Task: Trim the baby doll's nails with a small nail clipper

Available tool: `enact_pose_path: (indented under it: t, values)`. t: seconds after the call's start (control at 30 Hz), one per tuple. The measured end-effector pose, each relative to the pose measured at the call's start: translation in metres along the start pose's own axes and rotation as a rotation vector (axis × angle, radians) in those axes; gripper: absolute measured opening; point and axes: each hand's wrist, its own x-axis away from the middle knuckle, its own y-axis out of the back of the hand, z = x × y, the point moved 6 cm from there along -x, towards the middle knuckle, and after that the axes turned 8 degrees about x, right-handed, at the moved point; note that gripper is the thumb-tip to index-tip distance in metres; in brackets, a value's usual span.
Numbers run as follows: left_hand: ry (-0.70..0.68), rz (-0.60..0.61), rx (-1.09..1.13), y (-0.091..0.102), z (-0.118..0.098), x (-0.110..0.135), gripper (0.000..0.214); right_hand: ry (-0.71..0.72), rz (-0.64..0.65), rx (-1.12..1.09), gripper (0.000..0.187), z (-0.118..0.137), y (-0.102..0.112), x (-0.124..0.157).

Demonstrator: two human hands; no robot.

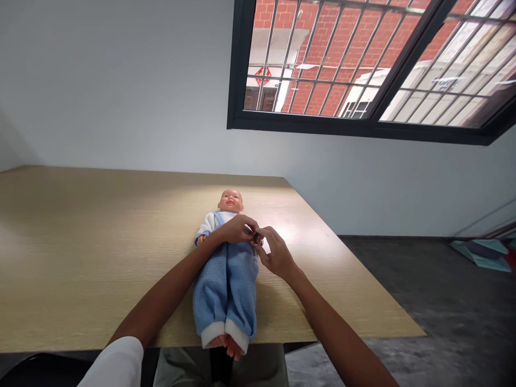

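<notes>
A baby doll (226,269) in blue overalls and a white top lies on its back on the table, its head away from me and its feet at the near edge. My left hand (237,229) reaches across the doll's chest, fingers bent and closed at the doll's arm on the right side. From the right, my right hand (277,255) meets it there with thumb and fingers pinched. Between the fingertips of both hands is a small black band-like thing (256,237), at the doll's wrist. My fingers partly hide it and the doll's hand.
The pale wooden table (100,258) ends in a slanting edge on the right, with dark floor (387,269) beyond. A barred window (322,64) is set in the wall behind. Light blue objects (481,253) lie on the floor at far right.
</notes>
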Motion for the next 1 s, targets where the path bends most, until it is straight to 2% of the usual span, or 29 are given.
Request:
enact_pose_path:
  t: [0.47,0.57,0.73,1.0]
  values:
    - [-0.077,0.028,-0.145,-0.003,-0.014,0.002,0.021,0.042,0.017,0.046,0.032,0.005,-0.001,0.000]
    - [-0.075,0.033,-0.193,-0.004,-0.014,0.002,0.020,0.050,0.033,0.067,0.038,0.008,-0.002,-0.001]
    - [-0.058,0.020,-0.250,-0.004,-0.010,0.003,0.018,0.077,0.012,0.099,0.033,0.011,-0.003,0.001]
    - [-0.065,0.013,-0.269,-0.004,-0.013,0.002,0.016,0.052,0.011,0.095,0.037,0.010,-0.001,0.000]
